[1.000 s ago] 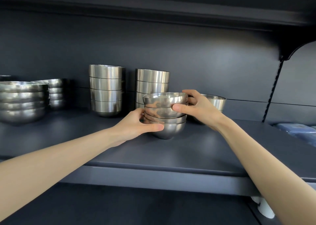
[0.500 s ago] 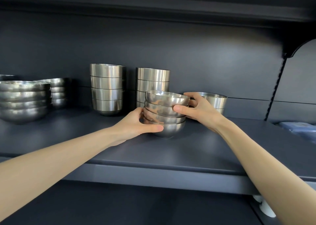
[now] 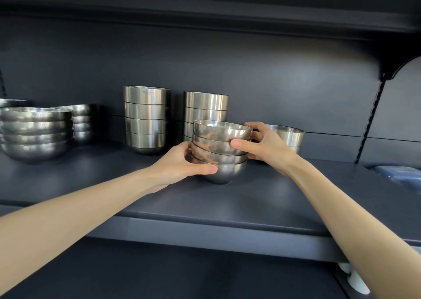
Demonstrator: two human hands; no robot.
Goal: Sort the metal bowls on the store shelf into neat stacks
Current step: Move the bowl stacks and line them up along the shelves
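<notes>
A leaning stack of several round metal bowls [image 3: 219, 153] stands on the dark shelf [image 3: 262, 198] at mid-frame. My left hand [image 3: 182, 164] grips its lowest bowls from the left, thumb across the front. My right hand [image 3: 264, 144] grips the upper bowls from the right, thumb on the front and fingers behind. The upper bowls tilt to the left.
Behind stand two tall stacks of straight-sided bowls [image 3: 145, 119] [image 3: 206, 107], and a short stack [image 3: 289, 137] behind my right hand. Wide bowl stacks [image 3: 34, 134] [image 3: 82, 121] sit far left. A blue packet [image 3: 401, 175] lies far right. An upper shelf hangs overhead.
The stack has shifted slightly back and to the left under both hands, and its upper bowls lean more to the left. Both grips are unchanged.
</notes>
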